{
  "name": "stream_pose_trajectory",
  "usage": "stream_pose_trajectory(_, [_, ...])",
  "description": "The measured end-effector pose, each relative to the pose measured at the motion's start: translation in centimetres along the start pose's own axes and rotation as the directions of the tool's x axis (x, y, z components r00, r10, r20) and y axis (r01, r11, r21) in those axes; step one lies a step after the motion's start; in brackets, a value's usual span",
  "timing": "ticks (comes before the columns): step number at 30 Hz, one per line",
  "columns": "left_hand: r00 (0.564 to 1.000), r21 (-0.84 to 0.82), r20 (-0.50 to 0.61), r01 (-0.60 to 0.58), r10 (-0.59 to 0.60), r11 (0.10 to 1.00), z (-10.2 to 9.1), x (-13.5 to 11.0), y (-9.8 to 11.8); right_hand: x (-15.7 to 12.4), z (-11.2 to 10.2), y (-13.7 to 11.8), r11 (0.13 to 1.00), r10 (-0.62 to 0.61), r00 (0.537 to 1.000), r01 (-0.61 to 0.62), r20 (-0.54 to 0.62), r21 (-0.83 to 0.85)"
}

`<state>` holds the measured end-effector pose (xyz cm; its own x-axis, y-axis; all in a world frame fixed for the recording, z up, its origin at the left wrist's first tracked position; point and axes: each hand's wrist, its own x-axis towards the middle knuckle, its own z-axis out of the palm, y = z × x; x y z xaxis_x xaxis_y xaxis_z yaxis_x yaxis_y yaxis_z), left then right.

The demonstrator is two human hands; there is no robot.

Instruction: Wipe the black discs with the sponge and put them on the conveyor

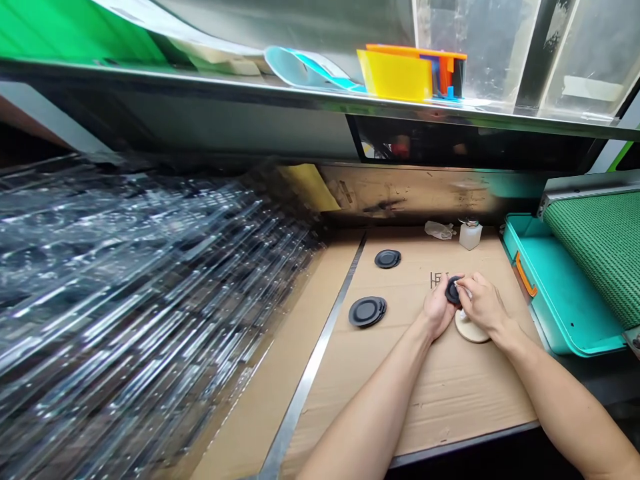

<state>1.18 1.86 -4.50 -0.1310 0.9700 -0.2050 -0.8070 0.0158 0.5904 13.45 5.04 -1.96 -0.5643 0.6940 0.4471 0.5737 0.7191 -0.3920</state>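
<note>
My left hand (437, 310) is closed on a small black round plastic part (453, 291), holding it up over the cardboard. The fingers of my right hand (479, 303) are pinched together against the face of that part. A small whitish bit shows at the fingertips, too small to name. Below my right hand lies a cream-coloured round disc (471, 329) with a pale knob, partly covered by the hand. To the left, two small stacks of black round parts rest on the cardboard, a nearer stack (367, 312) and a farther stack (388, 259).
Clear plastic trays (150, 287) are piled along the left. A small white bottle (470, 235) and a crumpled plastic bag (440, 230) stand at the back. On the right, a teal bin (555, 293) sits beside a green conveyor belt (600, 233). A metal shelf (310, 99) crosses above.
</note>
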Motion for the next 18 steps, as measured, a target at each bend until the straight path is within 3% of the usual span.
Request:
stream_pose_trajectory(3, [0.998, 0.013, 0.023, -0.062, 0.062, 0.998, -0.1, 0.1, -0.3, 0.0, 0.6, -0.2, 0.999, -0.02, 1.0, 0.02, 0.0, 0.038])
stream_pose_trajectory(7, [1.0, -0.012, 0.0, -0.02, 0.02, 1.0, -0.5, 0.1, 0.4, 0.0, 0.3, -0.4, 0.992, -0.128, 0.98, 0.124, 0.153, 0.036])
stream_pose_trajectory(9, [1.0, -0.024, -0.006, -0.004, 0.004, 1.0, -0.7, 0.2, 0.7, 0.0, -0.1, -0.3, 0.992, -0.091, 0.977, 0.105, 0.193, -0.065])
stream_pose_trajectory(12, [1.0, -0.018, -0.015, 0.013, -0.013, 1.0, -0.7, 0.3, 0.9, 0.1, -0.5, -0.5, 0.979, 0.017, 0.987, 0.016, 0.161, -0.203])
stream_pose_trajectory(16, [1.0, -0.027, -0.008, 0.027, -0.027, 0.999, -0.6, 0.3, 0.9, 0.0, -0.5, -1.1, 0.984, -0.07, 0.967, 0.107, 0.247, -0.14])
stream_pose_trajectory(18, [0.999, -0.038, -0.022, 0.041, -0.042, 0.998, -0.6, 0.3, 1.1, 0.0, -0.6, -1.1, 0.983, -0.021, 0.969, 0.065, 0.245, -0.174])
